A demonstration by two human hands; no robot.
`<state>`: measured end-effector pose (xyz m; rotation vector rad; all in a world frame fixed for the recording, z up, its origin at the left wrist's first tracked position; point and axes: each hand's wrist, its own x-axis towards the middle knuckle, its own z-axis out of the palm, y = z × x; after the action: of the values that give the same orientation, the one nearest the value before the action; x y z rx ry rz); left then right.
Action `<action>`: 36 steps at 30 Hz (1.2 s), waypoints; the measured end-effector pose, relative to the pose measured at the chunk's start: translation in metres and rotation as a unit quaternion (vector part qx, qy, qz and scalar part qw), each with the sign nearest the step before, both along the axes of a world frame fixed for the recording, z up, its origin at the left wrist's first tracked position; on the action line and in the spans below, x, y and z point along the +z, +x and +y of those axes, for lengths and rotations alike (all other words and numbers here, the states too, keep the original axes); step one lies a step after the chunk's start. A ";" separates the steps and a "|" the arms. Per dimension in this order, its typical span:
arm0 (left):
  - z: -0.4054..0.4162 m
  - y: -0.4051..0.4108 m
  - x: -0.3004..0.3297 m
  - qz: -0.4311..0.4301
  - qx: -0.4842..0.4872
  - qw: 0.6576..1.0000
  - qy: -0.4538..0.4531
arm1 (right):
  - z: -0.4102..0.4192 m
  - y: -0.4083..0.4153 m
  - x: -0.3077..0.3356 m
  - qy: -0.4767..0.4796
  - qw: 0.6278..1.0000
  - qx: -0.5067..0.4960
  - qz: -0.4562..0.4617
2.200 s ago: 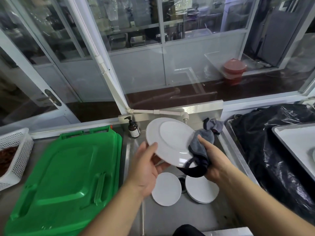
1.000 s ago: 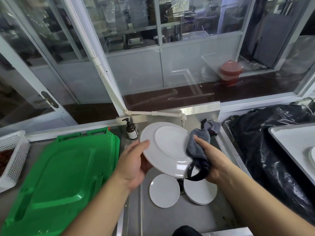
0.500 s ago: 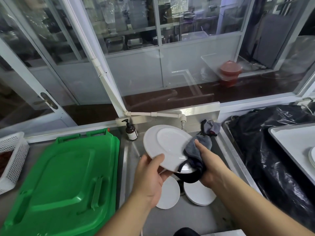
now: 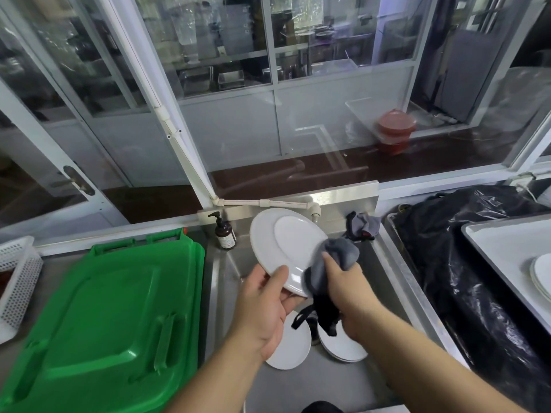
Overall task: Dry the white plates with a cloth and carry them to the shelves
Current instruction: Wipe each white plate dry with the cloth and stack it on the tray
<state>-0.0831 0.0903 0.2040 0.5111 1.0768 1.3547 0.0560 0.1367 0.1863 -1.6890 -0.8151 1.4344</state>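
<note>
Drying is going on above the sink [image 4: 396, 281]: the left hand [image 4: 262, 305] is pinching the near rim of the tilted plate [image 4: 283, 248], while the right hand [image 4: 346, 287] is pressing a bunched grey cloth [image 4: 334, 260] against its right edge. Turning the plate between strokes and keeping the thumb clamped should be guarding against slips.

Left hand: the left hand [image 4: 262, 311] held a white plate [image 4: 286, 248] by its lower rim, thumb on the face, the plate tilted above the sink [image 4: 298, 389].
Right hand: the right hand [image 4: 348, 290] pressed a grey cloth [image 4: 337, 260] against the plate's right edge, a dark part of the cloth hanging below.
Sink: two white plates [image 4: 290, 347] lay on its floor, one a small stack.
Surroundings: a green lid [image 4: 104, 317] lay to the left, a brown pump bottle [image 4: 225, 232] stood at the sink's back corner, and a black bag [image 4: 477, 278] lay to the right.
</note>
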 end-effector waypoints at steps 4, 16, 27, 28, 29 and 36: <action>0.004 0.004 -0.001 0.079 0.008 0.997 0.007 | -0.023 -0.016 0.007 0.160 0.979 0.094 -0.084; -0.022 0.011 -0.002 0.082 -0.053 0.995 0.006 | 0.025 0.001 0.025 0.336 0.886 0.247 -0.203; -0.023 0.013 -0.004 0.162 -0.013 0.986 0.034 | 0.009 -0.009 -0.002 0.094 0.988 0.076 -0.093; -0.021 0.011 -0.004 0.162 -0.006 0.986 0.034 | -0.002 -0.013 -0.001 0.121 0.987 0.079 -0.077; -0.018 0.009 -0.004 0.158 0.002 0.987 0.033 | -0.013 -0.018 0.000 0.158 0.982 0.088 -0.060; -0.017 0.003 -0.009 0.102 -0.024 0.994 0.043 | -0.030 -0.020 0.018 0.360 0.900 0.223 -0.099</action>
<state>-0.0799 0.0732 0.1954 0.7477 1.1678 1.3318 0.0360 0.1072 0.2043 -1.1086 -1.6895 1.0257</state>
